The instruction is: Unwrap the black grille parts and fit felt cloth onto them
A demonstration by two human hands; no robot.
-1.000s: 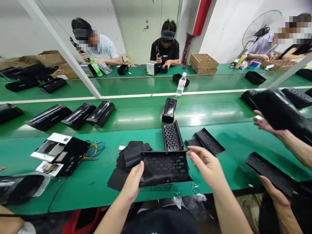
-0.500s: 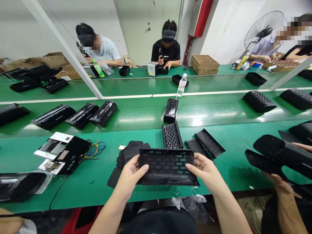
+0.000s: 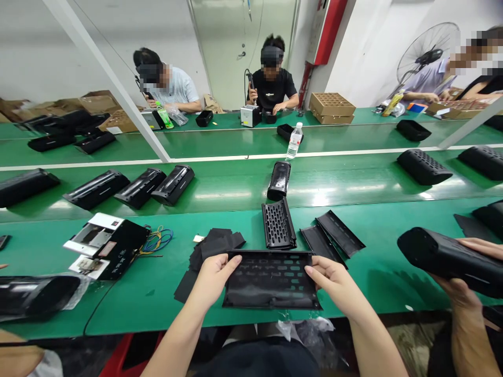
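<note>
Both my hands hold a black slotted plastic cover [image 3: 271,283] level above the green bench's near edge. My left hand [image 3: 216,275] grips its left end, thumb on the upper face. My right hand [image 3: 328,277] pinches the right end the same way. A dark sheet lies against part of the cover's inside, and open slots show towards its right side. Left of the cover lies a loose pile of black sheets [image 3: 208,254]. Just beyond it is another slotted cover [image 3: 279,225]. Two more black covers [image 3: 340,233] lie overlapped to the right.
A white-and-black machine [image 3: 108,246] with coiled wires stands on the left. Black housings [image 3: 173,186] rest along the green conveyor, near a water bottle [image 3: 294,141]. At right, a co-worker's hands hold a black housing [image 3: 451,259]. Several people sit across the line.
The cover in my hands has tilted, showing more of its inner face, and sits slightly lower in view. The co-worker at right has brought the housing's parts together.
</note>
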